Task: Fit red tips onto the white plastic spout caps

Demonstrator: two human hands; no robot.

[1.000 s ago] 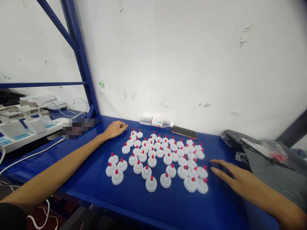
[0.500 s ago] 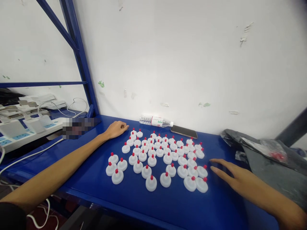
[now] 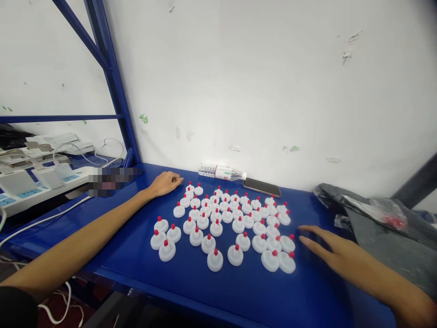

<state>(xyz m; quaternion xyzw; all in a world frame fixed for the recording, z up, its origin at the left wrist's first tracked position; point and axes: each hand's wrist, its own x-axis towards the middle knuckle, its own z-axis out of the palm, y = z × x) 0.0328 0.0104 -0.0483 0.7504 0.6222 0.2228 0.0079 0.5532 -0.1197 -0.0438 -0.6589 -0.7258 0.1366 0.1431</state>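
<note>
Many white round plastic caps with small red tips (image 3: 215, 228) stand upright on the blue tabletop (image 3: 177, 291), some touching and others apart. My left hand (image 3: 166, 183) rests on the table at the back left, beside the rearmost caps. Its fingers are loosely curled in, and nothing shows in them. At the right end of the group, my right hand (image 3: 327, 248) lies on the table with thumb and forefinger stretched out and apart, holding nothing. Its fingertips are close to a cap (image 3: 287, 244) at the right edge but do not touch it.
Against the wall lie a clear plastic bottle (image 3: 221, 172) with a white cap and a phone (image 3: 261, 187). Grey plastic bags (image 3: 378, 241) cover the right end. White power strips (image 3: 51, 187) with plugs and cables fill the left, next to a blue metal post (image 3: 118, 91).
</note>
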